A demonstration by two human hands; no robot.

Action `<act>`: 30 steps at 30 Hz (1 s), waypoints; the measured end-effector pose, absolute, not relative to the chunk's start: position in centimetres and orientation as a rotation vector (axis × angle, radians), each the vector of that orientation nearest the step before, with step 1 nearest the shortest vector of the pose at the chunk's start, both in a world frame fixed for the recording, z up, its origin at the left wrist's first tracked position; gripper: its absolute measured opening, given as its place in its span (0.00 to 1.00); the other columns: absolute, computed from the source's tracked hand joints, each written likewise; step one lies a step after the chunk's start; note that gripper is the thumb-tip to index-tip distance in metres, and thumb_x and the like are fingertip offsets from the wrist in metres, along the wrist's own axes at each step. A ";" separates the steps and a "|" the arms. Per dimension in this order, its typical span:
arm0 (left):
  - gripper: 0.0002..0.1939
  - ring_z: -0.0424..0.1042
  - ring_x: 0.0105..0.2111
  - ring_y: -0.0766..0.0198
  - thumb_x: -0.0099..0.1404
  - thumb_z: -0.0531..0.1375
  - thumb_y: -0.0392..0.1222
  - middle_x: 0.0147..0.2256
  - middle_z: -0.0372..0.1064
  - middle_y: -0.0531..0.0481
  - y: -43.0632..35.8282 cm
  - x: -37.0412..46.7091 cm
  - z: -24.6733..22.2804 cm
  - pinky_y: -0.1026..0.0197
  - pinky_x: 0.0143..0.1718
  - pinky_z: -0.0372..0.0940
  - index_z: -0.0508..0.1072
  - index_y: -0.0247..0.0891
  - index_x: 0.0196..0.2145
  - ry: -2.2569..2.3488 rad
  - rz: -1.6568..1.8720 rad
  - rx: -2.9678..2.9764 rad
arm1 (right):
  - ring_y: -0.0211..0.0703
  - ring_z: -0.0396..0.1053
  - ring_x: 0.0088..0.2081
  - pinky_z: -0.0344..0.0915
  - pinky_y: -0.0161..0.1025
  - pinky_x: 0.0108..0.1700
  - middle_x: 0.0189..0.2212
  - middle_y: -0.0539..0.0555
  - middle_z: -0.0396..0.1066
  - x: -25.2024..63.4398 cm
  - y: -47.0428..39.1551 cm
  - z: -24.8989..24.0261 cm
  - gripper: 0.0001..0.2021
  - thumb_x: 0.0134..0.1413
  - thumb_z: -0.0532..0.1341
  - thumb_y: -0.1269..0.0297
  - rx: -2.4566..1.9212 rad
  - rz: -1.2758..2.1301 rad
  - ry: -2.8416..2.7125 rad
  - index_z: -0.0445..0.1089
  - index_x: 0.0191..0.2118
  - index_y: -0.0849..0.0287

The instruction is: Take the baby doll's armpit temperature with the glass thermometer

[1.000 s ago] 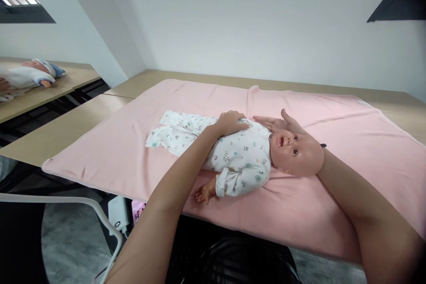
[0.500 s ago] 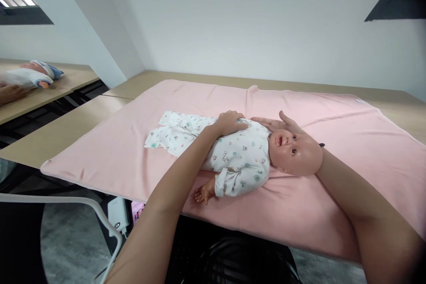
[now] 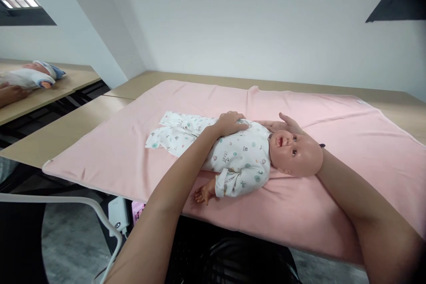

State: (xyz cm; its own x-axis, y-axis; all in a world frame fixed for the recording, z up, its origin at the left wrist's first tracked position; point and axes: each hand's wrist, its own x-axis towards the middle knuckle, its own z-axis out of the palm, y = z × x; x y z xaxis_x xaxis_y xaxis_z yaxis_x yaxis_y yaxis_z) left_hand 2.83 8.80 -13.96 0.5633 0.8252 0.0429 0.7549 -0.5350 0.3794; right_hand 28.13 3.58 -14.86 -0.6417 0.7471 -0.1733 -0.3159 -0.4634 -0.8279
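Observation:
A baby doll in white printed clothes lies face up on a pink blanket, its head to the right. My left hand rests over the doll's far side at the belly, fingers curved round it; some fingertips are out of sight. Behind the doll's shoulder, my right hand is spread with the thumb raised. Its fingers are partly hidden behind the doll's upper body, and the doll's head lies against my right forearm.
At the far left, another person's hand is beside a second doll on a wooden table. A white power bank and a white curved tube are below the near edge.
The fingers of my right hand have slid slightly further behind the doll's shoulder. My left hand stays on the doll, which has barely moved.

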 end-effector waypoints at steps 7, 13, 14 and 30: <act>0.30 0.63 0.58 0.48 0.65 0.51 0.61 0.55 0.69 0.44 8.8 2.9 -14.0 0.46 0.62 0.56 0.72 0.41 0.55 1.302 0.311 2.481 | 0.55 0.68 0.59 0.66 0.54 0.61 0.57 0.59 0.72 28.1 3.9 -14.9 0.31 0.62 0.50 0.38 -0.683 2.065 -1.032 0.66 0.59 0.56; 0.29 0.63 0.58 0.49 0.66 0.49 0.63 0.54 0.70 0.45 8.8 2.8 -14.0 0.45 0.61 0.56 0.73 0.43 0.53 1.304 0.323 2.455 | 0.57 0.72 0.55 0.67 0.56 0.58 0.49 0.58 0.77 28.1 3.0 -14.5 0.28 0.64 0.51 0.40 -0.729 2.187 -1.037 0.67 0.58 0.55; 0.28 0.63 0.57 0.49 0.67 0.48 0.62 0.54 0.70 0.45 8.9 2.8 -14.1 0.45 0.61 0.56 0.73 0.43 0.52 1.300 0.325 2.463 | 0.56 0.73 0.54 0.67 0.56 0.58 0.49 0.58 0.77 28.0 3.0 -14.5 0.28 0.64 0.51 0.40 -0.717 2.178 -1.026 0.67 0.58 0.55; 0.30 0.67 0.58 0.54 0.74 0.32 0.56 0.55 0.68 0.43 10.8 1.9 -15.9 0.48 0.59 0.61 0.58 0.46 0.63 1.563 0.859 2.033 | 0.56 0.77 0.48 0.72 0.55 0.53 0.45 0.52 0.79 27.5 1.5 -13.7 0.23 0.65 0.52 0.43 -0.797 2.081 -1.186 0.68 0.58 0.47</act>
